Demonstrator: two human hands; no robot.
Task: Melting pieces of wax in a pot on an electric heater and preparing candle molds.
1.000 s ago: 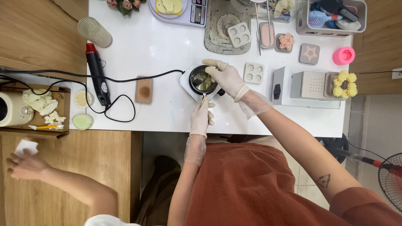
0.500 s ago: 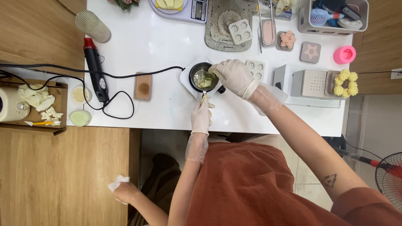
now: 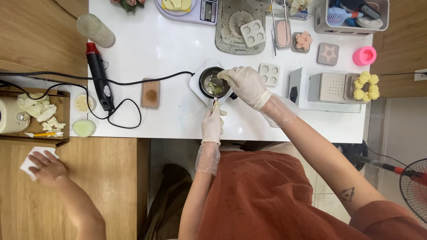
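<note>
A small dark metal pot (image 3: 209, 78) with pale yellow-green melted stuff sits on a white square heating plate (image 3: 196, 84) on the white table (image 3: 173, 49). My left hand (image 3: 213, 124), in a clear glove, grips the pot's handle at its near side. My right hand (image 3: 243, 84), also gloved, reaches over the pot's right rim with its fingers bent on a small tool that dips into the melt. The tool is mostly hidden by the fingers.
A black heat gun (image 3: 99, 79) with a looping cord lies to the left, beside a brown mould (image 3: 151, 93). Flower moulds (image 3: 269, 74), a scale (image 3: 191, 10), a pink mould (image 3: 364, 56) and a white machine (image 3: 329, 91) stand around. Another person's hand (image 3: 46, 166) presses a white cloth on the wooden surface at left.
My right hand shifted slightly over the pot while my left kept hold of the handle. The other person's hand with the white cloth moved back to the left on the wooden surface.
</note>
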